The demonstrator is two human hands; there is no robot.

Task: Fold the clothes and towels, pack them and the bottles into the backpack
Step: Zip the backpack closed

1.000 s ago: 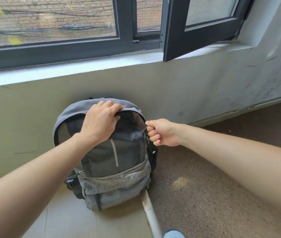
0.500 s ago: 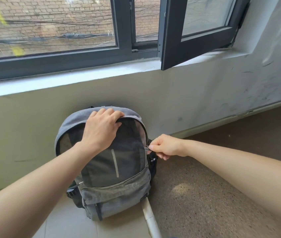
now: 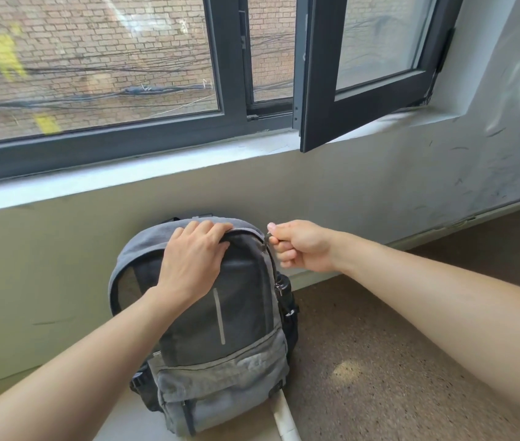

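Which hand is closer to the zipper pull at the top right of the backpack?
The right hand: it pinches the zipper pull. The left hand grips the top edge of the backpack, to the left of the pull and apart from it.

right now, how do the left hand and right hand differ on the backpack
Left hand lies on top of the backpack, its fingers curled over the top edge; right hand sits beside the upper right corner. Left hand grips fabric with the whole hand; right hand pinches only the thin zipper pull. Left hand shows its back; right hand is bunched like a fist. Both hold the backpack's upper part.
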